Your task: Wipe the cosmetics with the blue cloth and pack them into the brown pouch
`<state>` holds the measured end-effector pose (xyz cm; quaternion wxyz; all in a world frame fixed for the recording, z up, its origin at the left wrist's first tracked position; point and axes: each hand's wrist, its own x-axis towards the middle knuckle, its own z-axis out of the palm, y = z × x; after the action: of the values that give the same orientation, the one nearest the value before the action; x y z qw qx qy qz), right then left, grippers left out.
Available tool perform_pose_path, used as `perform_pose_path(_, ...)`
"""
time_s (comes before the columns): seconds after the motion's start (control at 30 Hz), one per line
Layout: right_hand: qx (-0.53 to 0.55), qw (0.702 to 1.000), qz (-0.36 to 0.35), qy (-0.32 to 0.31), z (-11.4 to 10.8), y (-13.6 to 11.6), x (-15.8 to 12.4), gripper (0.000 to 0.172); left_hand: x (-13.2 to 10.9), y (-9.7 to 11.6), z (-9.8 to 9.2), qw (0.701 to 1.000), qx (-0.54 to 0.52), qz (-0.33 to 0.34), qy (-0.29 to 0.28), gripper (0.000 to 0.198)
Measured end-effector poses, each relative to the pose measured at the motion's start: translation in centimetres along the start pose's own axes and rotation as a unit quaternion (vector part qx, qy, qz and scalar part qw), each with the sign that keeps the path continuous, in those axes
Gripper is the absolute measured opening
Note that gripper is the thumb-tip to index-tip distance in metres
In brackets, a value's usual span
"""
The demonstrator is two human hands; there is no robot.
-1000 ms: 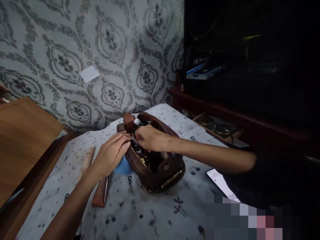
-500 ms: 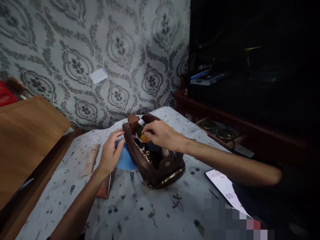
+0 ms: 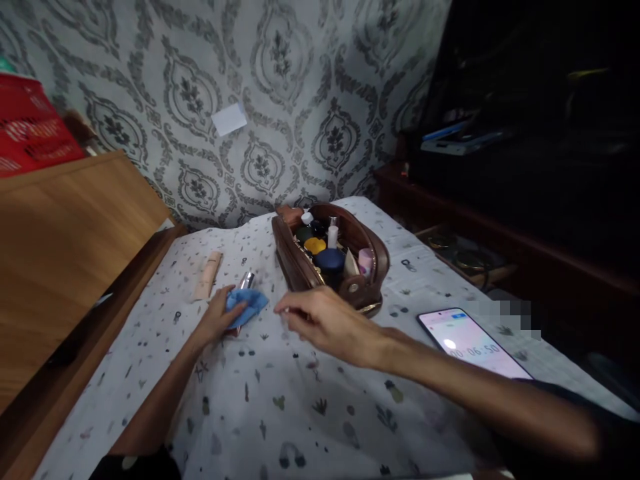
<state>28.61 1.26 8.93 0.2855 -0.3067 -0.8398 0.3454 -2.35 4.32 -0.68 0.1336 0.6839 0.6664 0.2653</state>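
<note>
My left hand (image 3: pixel 220 315) grips a crumpled blue cloth (image 3: pixel 247 308). From beneath the cloth pokes an object with a shiny silver end (image 3: pixel 247 280); the cloth hides most of it. My right hand (image 3: pixel 320 320) hovers just right of the cloth, in front of the bag, thumb and forefinger slightly apart with nothing visible between them. Behind it stands an unzipped brown toiletry bag (image 3: pixel 285 257), holding a yellow round item (image 3: pixel 315 246), a dark blue item (image 3: pixel 330 259), a white-capped bottle (image 3: pixel 307 219) and a pink container (image 3: pixel 365 262). A beige tube (image 3: pixel 207 275) lies left.
A phone (image 3: pixel 470 343) showing a running timer lies on the patterned sheet (image 3: pixel 320 427), right of the bag. A wooden panel (image 3: pixel 75 247) with a red box (image 3: pixel 37 127) on top borders the left. At right is an open drawer (image 3: pixel 465 257) below a dark screen.
My right hand has come out of the bag toward the cloth. My left hand has let go of the bag's rim and taken hold of the blue cloth. The view has shifted left.
</note>
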Motion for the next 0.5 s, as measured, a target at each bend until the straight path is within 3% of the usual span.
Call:
perform_pose_path(0.1, 0.003, 0.998, 0.045, -0.034, 3.8, 0.3, 0.5, 0.025, -2.0, 0.7, 1.2, 0.999, 0.045, 0.029, -0.001, 0.063)
perform_pose_path(0.23, 0.017, 0.994, 0.105, -0.004, 8.2, 1.5, 2.2, 0.030, -2.7, 1.5, 1.8, 0.998, 0.045, 0.030, 0.011, 0.057)
perform_pose_path(0.37, 0.048, 0.986, 0.154, 0.032, 11.6, 3.2, 4.4, 0.039, -2.4, 1.4, 1.8, 0.998, -0.014, 0.019, 0.056, 0.049)
perform_pose_path(0.5, 0.108, 0.983, 0.141, 0.054, 14.0, 4.5, 5.7, 0.044, -2.8, 2.0, 1.7, 0.986, -0.144, 0.002, 0.087, 0.048)
